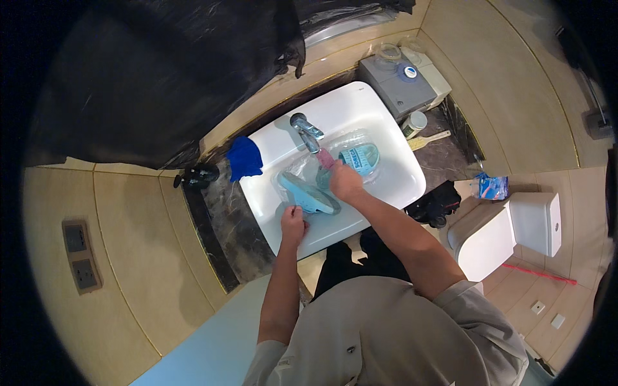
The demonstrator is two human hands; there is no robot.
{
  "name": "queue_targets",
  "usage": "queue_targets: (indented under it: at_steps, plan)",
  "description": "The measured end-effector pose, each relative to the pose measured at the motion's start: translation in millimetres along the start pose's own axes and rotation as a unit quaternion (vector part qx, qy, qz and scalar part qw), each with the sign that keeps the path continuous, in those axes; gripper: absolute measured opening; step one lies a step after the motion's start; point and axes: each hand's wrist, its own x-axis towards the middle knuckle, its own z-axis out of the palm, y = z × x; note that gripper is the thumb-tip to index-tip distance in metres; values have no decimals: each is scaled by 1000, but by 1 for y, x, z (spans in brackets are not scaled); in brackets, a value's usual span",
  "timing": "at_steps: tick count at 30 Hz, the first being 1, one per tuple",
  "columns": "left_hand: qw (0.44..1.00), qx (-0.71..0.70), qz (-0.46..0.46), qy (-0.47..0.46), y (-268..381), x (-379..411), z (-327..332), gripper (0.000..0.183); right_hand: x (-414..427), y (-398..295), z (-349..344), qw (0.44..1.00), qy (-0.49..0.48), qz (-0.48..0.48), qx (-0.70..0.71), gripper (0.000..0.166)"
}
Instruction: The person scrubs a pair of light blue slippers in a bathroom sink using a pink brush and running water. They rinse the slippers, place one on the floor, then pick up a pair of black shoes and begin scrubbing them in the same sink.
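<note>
In a white washbasin [400, 176], my left hand [292, 225] grips the near end of a light blue slipper [305, 192] tilted onto its side. My right hand [346, 181] is shut on a pink scrubber [325, 158], whose far end is just under the spout of the chrome tap [308, 135]. Whether it is a brush or a sponge is hard to tell. Just beyond the right hand lies a second light blue slipper [359, 159], its strap bearing large writing. Water with a wet sheen surrounds both slippers.
A blue cloth or glove [244, 158] hangs over the basin's left rim. On the dark stone counter [235, 227] to the right stand a grey box [393, 84], a white-capped jar [414, 124] and a yellow-handled brush [428, 139]. A toilet [490, 241] is at right.
</note>
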Motion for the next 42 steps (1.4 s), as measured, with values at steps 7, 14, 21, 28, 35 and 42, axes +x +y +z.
queue_targets:
  at_steps: [7,14,21,28,35,42]
  plan:
    - [1000,17,0,-10,-3,6,-8,31,-32,-19,-26,982,-131,-94,103,38]
    - [993,-110,-38,-24,-7,7,-14,39,-124,7,-46,984,-130,-98,77,36]
    - [995,-60,-53,-61,14,6,-13,43,-86,-31,-6,986,-106,-127,9,28]
    - [995,-71,-69,-32,12,12,-8,35,-66,-34,-18,982,-139,-125,-19,28]
    - [991,-91,-95,-39,11,8,-10,32,-96,-36,-28,980,-154,-124,4,35]
    - [991,-70,-103,-50,15,19,1,32,-4,-62,27,967,-182,-147,-98,40]
